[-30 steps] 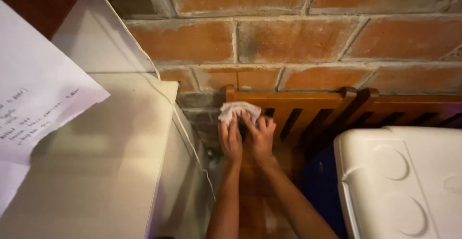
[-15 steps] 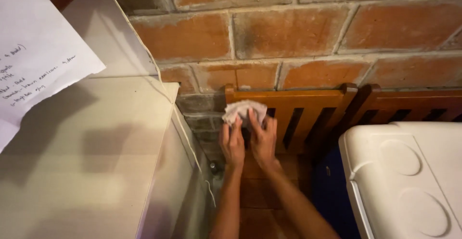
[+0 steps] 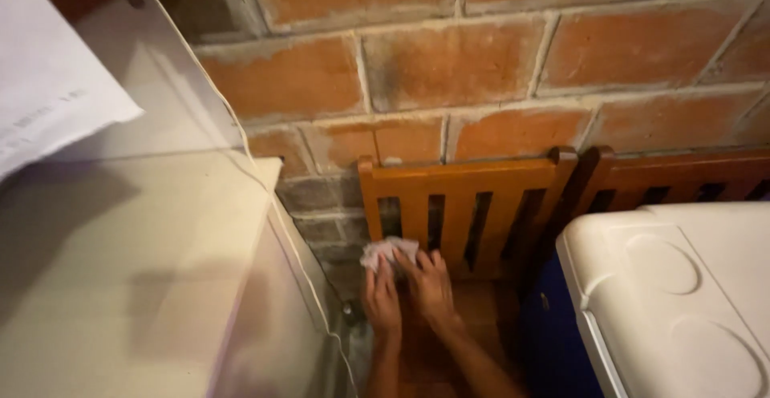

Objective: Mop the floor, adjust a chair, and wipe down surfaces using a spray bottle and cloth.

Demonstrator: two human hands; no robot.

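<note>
I see 2 hands and 1 small white cloth. My left hand (image 3: 382, 295) and my right hand (image 3: 431, 284) sit side by side, touching each other, and both press on the cloth (image 3: 387, 250). The cloth is crumpled. It lies against the lower part of a wooden chair back, at the bottom of the slats, and my fingertips (image 3: 407, 258) cover its near edge. The fingers of both hands look spread flat on the cloth, but I cannot tell if they pinch it or only push it. I count 2 brown wooden chair backs. The first chair back (image 3: 461, 206) has upright slats with dark gaps between them, and it is the one my hands are on. The second chair back (image 3: 682, 175) stands just beside it on the right, partly hidden. There is 1 white plastic cooler box (image 3: 682, 302) at the right with its lid shut, so I cannot see what is in it. The lid has 2 round dents. A blue part shows under it. At the left is 1 big pale cabinet (image 3: 136, 286) with a flat top, and 1 thin white cord (image 3: 265, 181) runs down its edge. 1 sheet of paper (image 3: 48, 93) hangs over the top left corner. Behind it all is a red brick wall (image 3: 481, 53) with grey lines between the bricks. The room is dim and the light is warm.
</note>
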